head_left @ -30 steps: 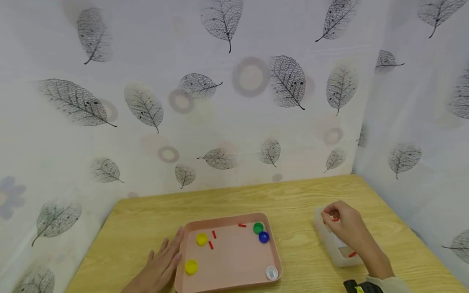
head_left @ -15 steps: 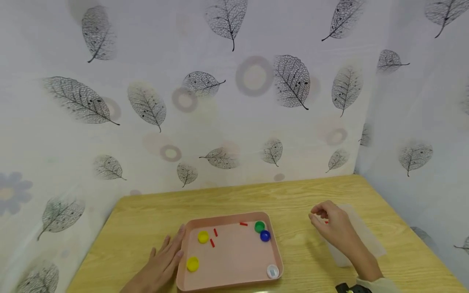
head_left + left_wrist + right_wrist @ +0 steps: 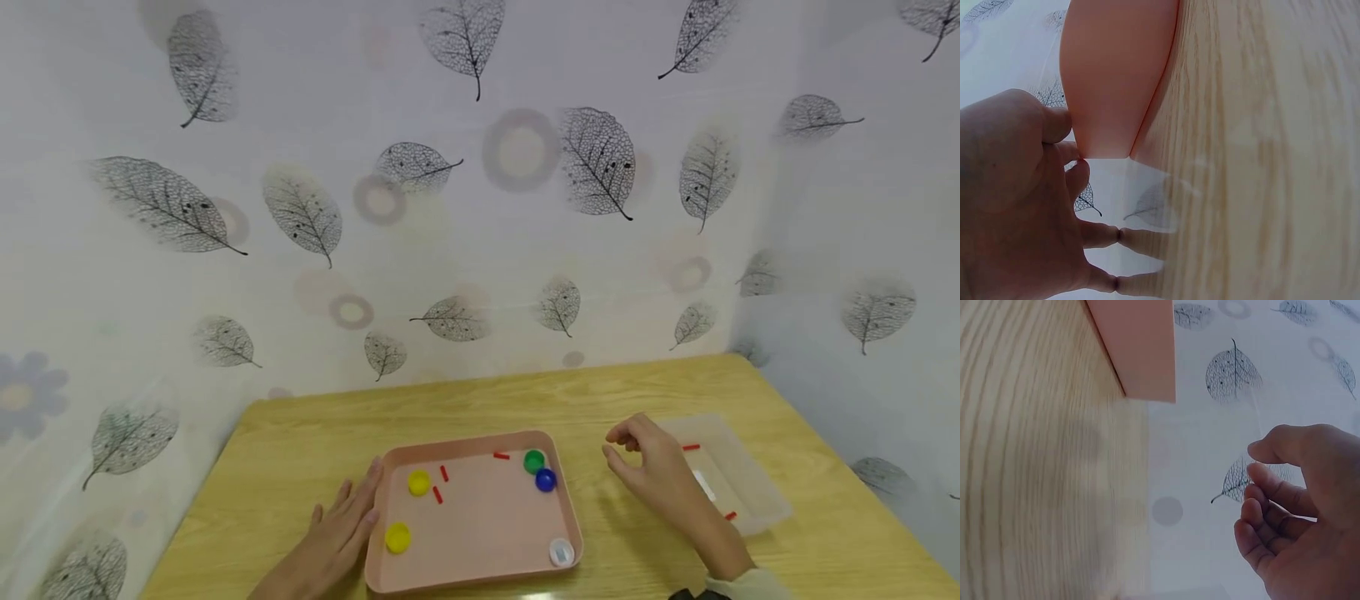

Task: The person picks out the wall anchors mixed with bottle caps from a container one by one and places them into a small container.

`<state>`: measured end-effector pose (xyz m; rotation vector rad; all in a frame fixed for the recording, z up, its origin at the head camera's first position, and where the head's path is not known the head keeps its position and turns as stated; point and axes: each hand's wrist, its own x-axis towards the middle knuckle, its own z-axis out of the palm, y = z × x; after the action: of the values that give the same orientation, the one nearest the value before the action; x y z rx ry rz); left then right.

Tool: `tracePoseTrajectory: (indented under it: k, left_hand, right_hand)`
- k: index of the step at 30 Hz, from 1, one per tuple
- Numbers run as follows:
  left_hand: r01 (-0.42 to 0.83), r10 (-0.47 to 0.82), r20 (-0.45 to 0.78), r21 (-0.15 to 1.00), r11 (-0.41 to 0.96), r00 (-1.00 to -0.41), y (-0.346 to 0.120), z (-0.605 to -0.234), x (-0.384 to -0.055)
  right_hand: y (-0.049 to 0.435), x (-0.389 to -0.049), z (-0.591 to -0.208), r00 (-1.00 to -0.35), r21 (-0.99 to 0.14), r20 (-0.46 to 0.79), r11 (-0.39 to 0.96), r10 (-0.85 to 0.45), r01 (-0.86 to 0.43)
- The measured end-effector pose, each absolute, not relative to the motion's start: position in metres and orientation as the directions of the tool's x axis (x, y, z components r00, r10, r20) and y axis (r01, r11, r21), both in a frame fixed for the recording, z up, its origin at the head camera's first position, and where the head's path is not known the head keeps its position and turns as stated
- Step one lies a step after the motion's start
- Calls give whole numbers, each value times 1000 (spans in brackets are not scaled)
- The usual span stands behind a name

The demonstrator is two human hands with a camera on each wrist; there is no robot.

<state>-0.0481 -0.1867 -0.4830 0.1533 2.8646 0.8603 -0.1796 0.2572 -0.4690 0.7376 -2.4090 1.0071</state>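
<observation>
Head view: wood-grain table (image 3: 315,425), leaf-print walls (image 3: 480,250); tray (image 3: 487,533) on table, left hand (image 3: 330,533) straight-fingered against its side; right hand (image 3: 656,475) between tray and bin (image 3: 750,471). Left wrist: glossy table mirrors left hand. Right wrist: grip narrow, slightly parted, leafy wall behind.

Left hand (image 3: 333,533): left of centre, near, pointing far and slightly right.
Left fingers (image 3: 1100,234): extended, spread apart.
Left wrist (image 3: 281,579): low at the near side, behind its hand.
Right hand (image 3: 652,471): on the right, raised, pointing far and left.
Right fingers (image 3: 1282,494): loosely curled.
Right thumb (image 3: 1285,444): tip just beside the index fingertip, slightly apart.
</observation>
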Motion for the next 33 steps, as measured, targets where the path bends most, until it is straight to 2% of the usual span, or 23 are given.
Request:
tracePoseTrajectory:
  k: [5,13,21,29,33]
  left_hand:
    - [55,136,-104,558,828,-985,-187,-484,-48]
    - [86,147,-69,541,837,-987,-188,-487,-50]
    - [103,148,-43,533,840,-988,-190,-489,-50]
    - [83,155,-90,541,837,-984,-189,-486,-52]
    - [75,152,-97,549,832,-984,-190,-484,-51]
  right_hand:
    - [244,-176,-469,-747,-528,568,543,-347,-654]
    - [217,-170,-469,-746,-585,550,465,-374,-665]
    - [184,-168,-475,-756,-674,475,367,-449,-641]
    - [158,-168,-485,-784,-717,364,386,-502,-580]
    - [146,-170,-488,-776,-669,364,435,-514,-602]
